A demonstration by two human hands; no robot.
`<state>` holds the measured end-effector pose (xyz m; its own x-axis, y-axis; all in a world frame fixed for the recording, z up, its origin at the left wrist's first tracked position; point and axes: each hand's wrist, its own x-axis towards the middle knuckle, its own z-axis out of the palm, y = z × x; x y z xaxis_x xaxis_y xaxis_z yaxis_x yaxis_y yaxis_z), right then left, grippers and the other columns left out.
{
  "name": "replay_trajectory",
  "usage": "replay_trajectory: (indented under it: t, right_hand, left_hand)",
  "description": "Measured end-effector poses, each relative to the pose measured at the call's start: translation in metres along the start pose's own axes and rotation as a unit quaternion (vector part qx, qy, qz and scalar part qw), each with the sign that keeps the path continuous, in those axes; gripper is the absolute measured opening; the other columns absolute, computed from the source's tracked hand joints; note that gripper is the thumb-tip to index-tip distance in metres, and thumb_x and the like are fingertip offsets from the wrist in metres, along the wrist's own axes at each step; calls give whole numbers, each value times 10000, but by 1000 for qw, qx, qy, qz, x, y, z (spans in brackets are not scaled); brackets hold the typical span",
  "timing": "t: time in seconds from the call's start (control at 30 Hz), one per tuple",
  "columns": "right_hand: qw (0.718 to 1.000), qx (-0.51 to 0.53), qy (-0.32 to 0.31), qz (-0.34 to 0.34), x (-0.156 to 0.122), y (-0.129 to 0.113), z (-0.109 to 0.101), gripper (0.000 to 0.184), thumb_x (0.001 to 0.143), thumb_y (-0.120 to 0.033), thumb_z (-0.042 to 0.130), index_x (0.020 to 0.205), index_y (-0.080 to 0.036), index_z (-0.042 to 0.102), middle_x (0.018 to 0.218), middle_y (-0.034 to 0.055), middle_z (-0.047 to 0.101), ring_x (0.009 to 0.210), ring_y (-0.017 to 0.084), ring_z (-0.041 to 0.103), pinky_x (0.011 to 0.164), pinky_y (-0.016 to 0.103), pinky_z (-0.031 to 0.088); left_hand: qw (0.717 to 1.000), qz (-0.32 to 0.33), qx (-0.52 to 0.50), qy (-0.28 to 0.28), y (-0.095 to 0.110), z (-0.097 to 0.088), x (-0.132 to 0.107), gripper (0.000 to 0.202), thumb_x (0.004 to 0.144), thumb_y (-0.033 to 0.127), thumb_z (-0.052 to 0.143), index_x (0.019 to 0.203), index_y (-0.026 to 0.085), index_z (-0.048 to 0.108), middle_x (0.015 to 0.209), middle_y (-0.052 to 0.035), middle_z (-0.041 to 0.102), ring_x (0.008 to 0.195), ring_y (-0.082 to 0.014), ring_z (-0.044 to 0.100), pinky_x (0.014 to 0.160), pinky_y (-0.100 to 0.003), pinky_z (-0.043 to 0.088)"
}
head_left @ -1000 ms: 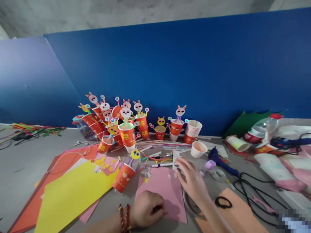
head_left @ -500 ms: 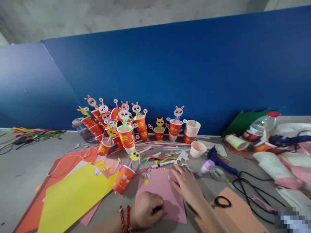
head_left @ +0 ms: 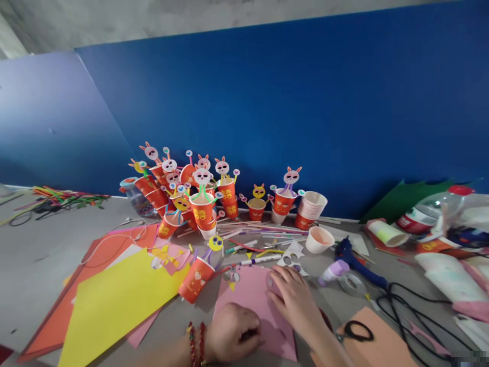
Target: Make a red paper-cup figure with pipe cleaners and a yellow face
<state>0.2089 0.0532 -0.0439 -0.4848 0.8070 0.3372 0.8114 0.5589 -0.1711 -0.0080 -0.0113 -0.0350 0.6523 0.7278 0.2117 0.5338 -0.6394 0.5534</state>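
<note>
A: Room, surface?
B: Blue partition wall (head_left: 267, 102), with a grey table (head_left: 46, 255) in front of it.
A: Hands?
B: Right hand (head_left: 294, 300) lies flat, fingers spread, on the pink sheet (head_left: 252, 290) at the near table edge. Left hand (head_left: 235, 334) is fisted on the sheet's near edge; contents unseen.
A: Writing?
B: Red cups (head_left: 200, 211) carry gold emblems. Bottle (head_left: 428, 209) label unreadable.

Inside of left hand (head_left: 234, 332) hidden: fingers curled shut over pink sheet (head_left: 250, 293), can't tell if anything's in it. Both forearms cut off at bottom edge. Black loop (head_left: 353, 331) half under the other forearm, can't tell what it is. Pixelated patch (head_left: 476, 358) in btm-right corner, unreadable. Bottle (head_left: 431, 211) label too small and blurry to read. Orange sheet (head_left: 382, 349) runs off bottom edge.
</note>
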Motion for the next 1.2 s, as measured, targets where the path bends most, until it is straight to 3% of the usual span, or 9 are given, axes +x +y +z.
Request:
replay_trajectory:
  t: [0.17,0.4,0.53,0.7,0.9,1.1,1.2]
  right_hand:
    - [999,-5,28,30,3,3,3,424,828,-209,628,1249,-165,601,1165,145,679,1089,358,616,948,529,476]
    - [995,89,41,24,10,-2,-15,235,830,-81,487,921,-222,652,906,66,672,852,254,656,768,370,525]
    - [987,152,54,23,10,-6,-18,222,859,-107,436,891,-223,622,863,56,699,819,239,678,731,340,527]
    - [966,236,69,84,8,-1,-14,230,944,-232,404,1037,-227,614,968,80,754,855,227,730,752,318,558]
    - [937,326,55,116,10,5,-22,255,958,-346,455,1086,-223,636,1117,107,761,1016,242,738,848,303,585]
    - [960,259,52,96,9,7,-22,295,934,-319,461,1156,-231,635,1126,90,758,1013,260,735,839,349,595]
    - [974,202,71,75,10,9,-14,329,914,-306,474,1184,-215,639,1159,108,734,1068,284,703,893,413,579]
  left_hand:
    - [1000,7,1,0,3,-2,1,174,883,286,556,724,217,539,622,22,620,576,-132,576,563,-237,361]
    - [999,-8,-29,18,5,-3,0,108,867,258,578,768,215,571,662,19,621,575,-128,558,558,-227,361]
    - [996,-4,-78,37,6,-5,-1,79,851,239,582,776,215,585,675,14,613,583,-129,547,566,-225,372]
    - [979,8,-173,109,7,-13,-3,56,851,205,559,806,197,592,711,-27,619,589,-133,538,561,-220,400]
    - [949,-10,-202,241,3,-22,-4,125,909,148,507,820,195,581,741,-55,644,725,-167,596,707,-261,471]
    - [941,5,-209,266,6,-24,-2,119,924,144,516,874,194,611,777,-60,655,761,-182,622,729,-289,498]
    - [932,6,-208,296,18,-43,-4,144,938,143,511,984,196,637,872,-83,677,805,-190,642,722,-294,519]
